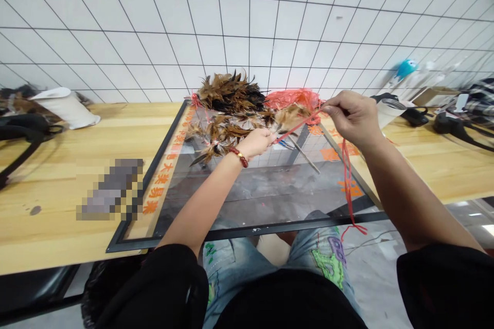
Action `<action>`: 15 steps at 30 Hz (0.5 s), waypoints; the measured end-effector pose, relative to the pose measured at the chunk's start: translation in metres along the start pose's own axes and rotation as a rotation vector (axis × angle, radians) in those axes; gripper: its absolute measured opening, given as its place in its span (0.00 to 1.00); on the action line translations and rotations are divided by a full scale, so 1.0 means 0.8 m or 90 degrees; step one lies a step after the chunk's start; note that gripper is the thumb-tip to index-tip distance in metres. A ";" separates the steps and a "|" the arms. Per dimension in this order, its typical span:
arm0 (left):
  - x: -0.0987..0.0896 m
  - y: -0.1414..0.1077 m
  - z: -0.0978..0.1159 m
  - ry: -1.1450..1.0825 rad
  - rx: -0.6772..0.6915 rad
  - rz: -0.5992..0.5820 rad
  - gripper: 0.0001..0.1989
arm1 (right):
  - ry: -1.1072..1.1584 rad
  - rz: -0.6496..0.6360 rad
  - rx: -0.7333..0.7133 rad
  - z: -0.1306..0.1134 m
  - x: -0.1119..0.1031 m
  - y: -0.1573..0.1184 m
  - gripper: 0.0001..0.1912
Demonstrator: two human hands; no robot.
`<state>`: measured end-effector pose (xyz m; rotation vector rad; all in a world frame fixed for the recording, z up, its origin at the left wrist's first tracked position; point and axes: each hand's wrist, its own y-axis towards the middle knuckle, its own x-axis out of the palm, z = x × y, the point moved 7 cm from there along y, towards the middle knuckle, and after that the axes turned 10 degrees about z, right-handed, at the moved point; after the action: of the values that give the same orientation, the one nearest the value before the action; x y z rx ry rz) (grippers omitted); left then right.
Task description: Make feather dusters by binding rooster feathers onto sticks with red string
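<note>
My right hand (355,115) is raised on the right, with thumb and forefinger pinched on a red plastic string (347,180). The string runs taut down to my left hand (258,144), and its loose end hangs past the front edge of the glass. My left fingers are closed around the base of a small tuft of light brown feathers (291,116); the grip itself is partly hidden. Behind that hand lie a large dark brown feather bundle (231,93) and several loose feathers (216,136). A thin stick (306,157) slants across the glass just right of my left hand.
A black-framed glass panel (247,200) with orange lettering lies on the wooden table (46,164). Red plastic film (293,97) sits at the back by the tiled wall. A white roll (65,108) stands left; a blurred-out dark object (111,190) lies nearer. Black headgear (463,126) lies right.
</note>
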<state>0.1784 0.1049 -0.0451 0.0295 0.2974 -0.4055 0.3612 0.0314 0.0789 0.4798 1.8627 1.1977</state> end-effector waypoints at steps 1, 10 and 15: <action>0.002 0.000 0.004 0.090 0.053 0.013 0.14 | 0.003 -0.026 -0.017 -0.008 0.004 0.004 0.08; 0.057 -0.054 0.048 0.387 0.394 -0.126 0.12 | -0.033 -0.163 -0.102 -0.008 0.076 0.019 0.09; 0.025 -0.052 0.071 0.318 0.391 0.039 0.12 | -0.181 -0.184 -0.165 0.023 0.098 -0.047 0.18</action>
<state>0.1953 0.0540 0.0044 0.7482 0.6528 -0.4124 0.3362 0.0782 0.0071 0.2137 1.4525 1.0914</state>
